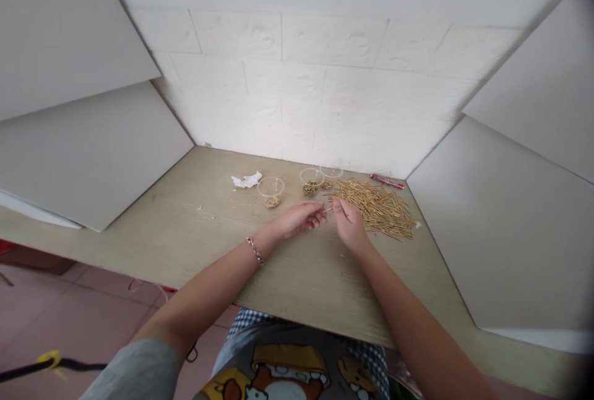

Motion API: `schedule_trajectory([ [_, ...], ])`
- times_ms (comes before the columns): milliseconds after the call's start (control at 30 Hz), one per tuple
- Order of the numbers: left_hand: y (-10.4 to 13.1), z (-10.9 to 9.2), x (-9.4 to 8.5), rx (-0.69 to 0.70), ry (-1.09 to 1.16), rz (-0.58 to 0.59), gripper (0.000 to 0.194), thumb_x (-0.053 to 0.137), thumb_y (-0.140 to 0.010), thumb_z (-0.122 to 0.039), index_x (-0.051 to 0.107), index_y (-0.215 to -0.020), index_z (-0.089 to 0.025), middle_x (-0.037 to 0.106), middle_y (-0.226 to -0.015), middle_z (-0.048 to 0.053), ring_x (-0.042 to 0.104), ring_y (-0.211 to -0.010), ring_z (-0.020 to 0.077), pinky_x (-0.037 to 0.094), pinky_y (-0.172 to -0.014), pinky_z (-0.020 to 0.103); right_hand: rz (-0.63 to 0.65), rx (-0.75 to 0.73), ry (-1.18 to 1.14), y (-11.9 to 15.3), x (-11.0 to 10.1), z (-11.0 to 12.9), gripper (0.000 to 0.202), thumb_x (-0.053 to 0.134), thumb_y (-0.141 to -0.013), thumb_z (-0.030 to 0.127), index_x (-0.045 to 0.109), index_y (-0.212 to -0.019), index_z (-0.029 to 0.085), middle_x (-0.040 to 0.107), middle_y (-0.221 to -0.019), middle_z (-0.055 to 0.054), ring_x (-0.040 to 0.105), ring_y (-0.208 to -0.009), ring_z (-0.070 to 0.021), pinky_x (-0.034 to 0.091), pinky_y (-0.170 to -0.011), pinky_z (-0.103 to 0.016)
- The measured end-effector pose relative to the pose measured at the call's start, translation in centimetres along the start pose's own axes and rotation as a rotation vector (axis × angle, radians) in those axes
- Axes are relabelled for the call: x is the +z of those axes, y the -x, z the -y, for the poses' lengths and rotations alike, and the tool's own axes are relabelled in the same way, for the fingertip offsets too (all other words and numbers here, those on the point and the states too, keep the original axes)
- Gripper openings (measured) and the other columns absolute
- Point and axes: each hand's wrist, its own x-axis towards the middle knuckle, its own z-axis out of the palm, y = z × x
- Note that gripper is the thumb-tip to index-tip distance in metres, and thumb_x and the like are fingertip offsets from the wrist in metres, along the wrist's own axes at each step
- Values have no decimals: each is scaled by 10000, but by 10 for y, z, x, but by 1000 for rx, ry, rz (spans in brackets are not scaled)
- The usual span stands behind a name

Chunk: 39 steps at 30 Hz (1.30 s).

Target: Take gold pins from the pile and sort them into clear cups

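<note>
My left hand (302, 218), with a chain bracelet at the wrist, and my right hand (349, 224) meet above the table. A thin gold-coloured stick (328, 209) spans the gap between their fingertips. The right thumb and fingers pinch one end of it. The fingers of my left hand are curled, with thumb and forefinger closed at the other end. Just beyond the right hand spreads a large heap of similar gold-coloured sticks (378, 207). Clear plastic cups stand behind the hands: a left one (270, 187) and a middle one (312, 177), both with small gold-coloured pieces in them.
Another clear cup (331, 172) is by the wall, also with small pieces. A red tube-shaped packet (387, 181) lies behind the heap, and crumpled white paper (247, 181) at the left. Grey panels (520, 220) flank the table (297, 282). A white brick-patterned wall (297, 90) closes the back.
</note>
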Motion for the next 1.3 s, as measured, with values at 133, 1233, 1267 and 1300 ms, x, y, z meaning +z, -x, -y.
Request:
schedule_trajectory([
  [133,1,-2,0,41,15,42,300,665,-671,-414,579,-674,-126,582,-651,1,457,-531,53,316,-531,215,53,-40,-23,1,-1,3,380,300,-884,442,344,-585,212,387,-522,27,380,-519,-121,294,-539,-262],
  [1233,0,-1,-3,25,83,-49,291,572,-757,-402,632,-738,-117,646,-676,45,491,-549,77,334,-548,220,-2,46,48,6,0,-2,383,310,-882,427,385,-579,205,392,-518,28,394,-519,-125,302,-536,-262],
  [1267,-1,0,-3,15,51,-64,311,560,-761,-417,632,-740,-116,645,-681,46,487,-546,76,329,-543,221,-27,67,51,5,-1,-6,383,313,-879,432,386,-580,204,391,-518,29,389,-518,-125,301,-536,-263],
  [1300,-1,0,-3,7,16,-82,326,547,-766,-429,632,-742,-115,645,-687,47,481,-541,75,320,-534,221,-65,92,55,3,-3,-11,382,315,-876,437,388,-582,204,392,-519,30,384,-515,-125,301,-535,-263],
])
